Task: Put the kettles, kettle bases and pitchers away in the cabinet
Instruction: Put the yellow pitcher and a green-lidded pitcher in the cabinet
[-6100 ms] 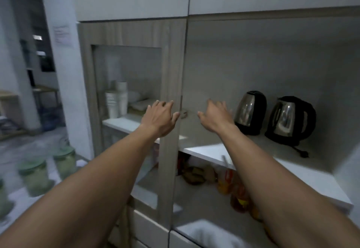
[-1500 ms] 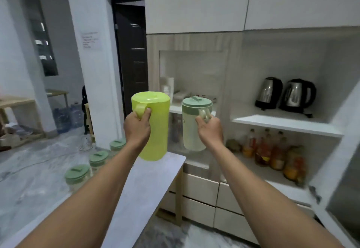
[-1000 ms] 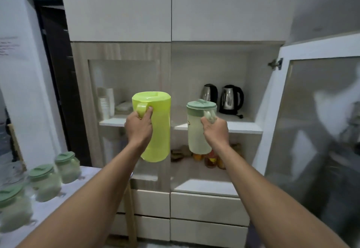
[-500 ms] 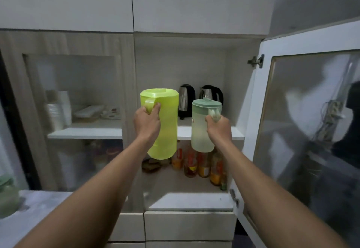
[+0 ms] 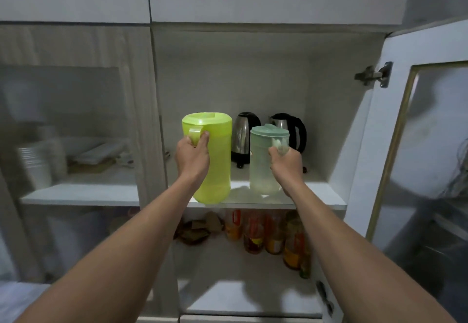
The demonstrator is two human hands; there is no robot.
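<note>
My left hand (image 5: 193, 158) grips the handle of a lime-green pitcher (image 5: 215, 160), held upright at the front left of the cabinet's white shelf (image 5: 316, 196). My right hand (image 5: 286, 162) grips the handle of a pale translucent pitcher with a teal lid (image 5: 263, 163), upright over the shelf's front middle. Whether either pitcher's base touches the shelf I cannot tell. Behind them at the back of the shelf stand two steel-and-black kettles, one on the left (image 5: 244, 137) and one on the right (image 5: 295, 130), each partly hidden by the pitchers.
The cabinet's glass door (image 5: 415, 160) hangs open at the right. Several bottles (image 5: 268, 234) and a brown packet (image 5: 195, 229) stand on the lower shelf. Behind the shut glass door at left are stacked cups (image 5: 38, 160) and plates. Drawers lie below.
I have stepped closer to the open cabinet. Both pitchers have moved forward from in front of the cabinet to over the front of the kettle shelf.
</note>
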